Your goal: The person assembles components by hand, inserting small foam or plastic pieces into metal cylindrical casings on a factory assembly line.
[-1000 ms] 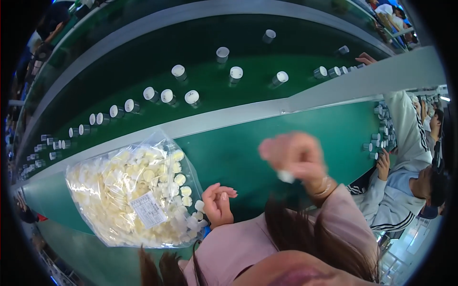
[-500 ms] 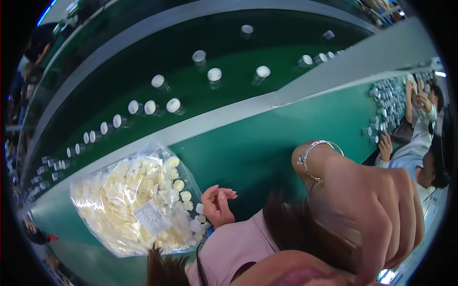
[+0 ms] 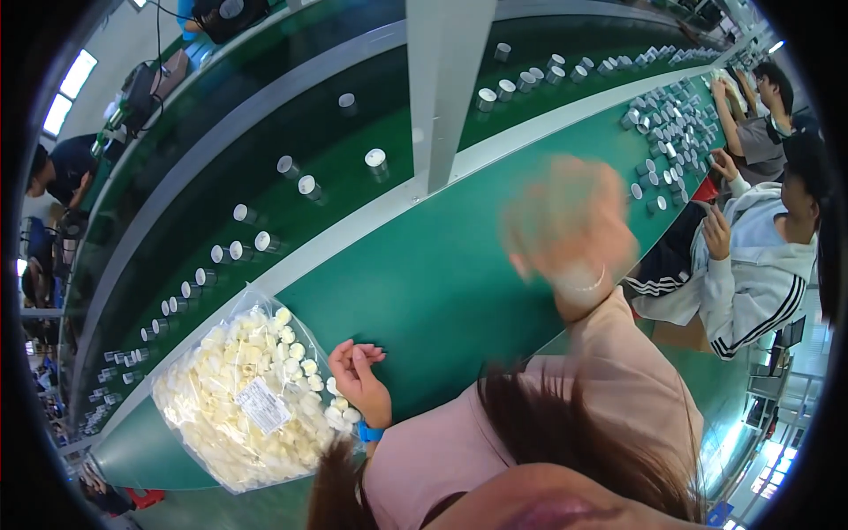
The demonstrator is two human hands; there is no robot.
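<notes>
Head view: left hand (image 3: 358, 371) beside bag of caps (image 3: 243, 397), long axis running from upper right to lower left.

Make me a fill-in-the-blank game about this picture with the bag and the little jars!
1. The left hand rests on the green table right beside a clear plastic ____ full of pale yellow caps.
2. The right hand is raised above the table and looks ____ in the picture.
3. The little jars ride on a dark ____ belt.
4. The person's sleeve is ____.

Missing words: bag; blurred; green; pink
</notes>
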